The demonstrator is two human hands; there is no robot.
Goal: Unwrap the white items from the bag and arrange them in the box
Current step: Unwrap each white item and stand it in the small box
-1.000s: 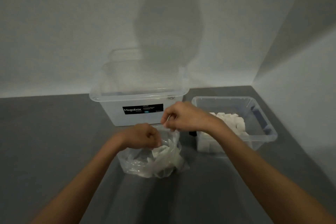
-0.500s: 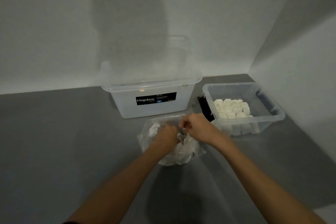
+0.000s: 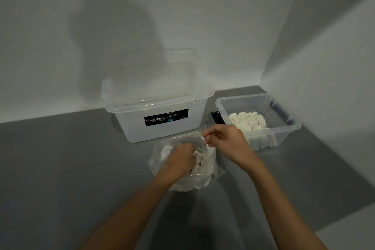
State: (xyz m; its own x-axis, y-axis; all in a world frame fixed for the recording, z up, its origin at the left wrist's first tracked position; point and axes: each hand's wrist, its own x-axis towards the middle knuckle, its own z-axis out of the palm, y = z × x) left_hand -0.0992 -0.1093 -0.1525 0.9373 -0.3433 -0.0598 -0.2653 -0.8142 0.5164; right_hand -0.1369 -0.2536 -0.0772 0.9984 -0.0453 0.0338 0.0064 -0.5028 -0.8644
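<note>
A clear plastic bag (image 3: 160, 160) holding several wrapped white items (image 3: 205, 165) lies on the grey floor in front of me. My left hand (image 3: 179, 161) is down inside the bag's mouth, its fingers curled among the white items; what it grips is hidden. My right hand (image 3: 223, 141) pinches the bag's rim at its far right edge. To the right stands a small clear box (image 3: 284, 134) with several white cubes (image 3: 247, 123) packed in rows inside it.
A bigger clear box (image 3: 162, 128) with a black Megabox label stands just behind the bag, against the white wall. A small black object (image 3: 216, 117) sits between the two boxes. A second white wall rises close on the right.
My left hand has gone down into the bag from its rim. My right hand has shifted from the bag's middle to its right rim. The camera's view has dropped and swung right.
</note>
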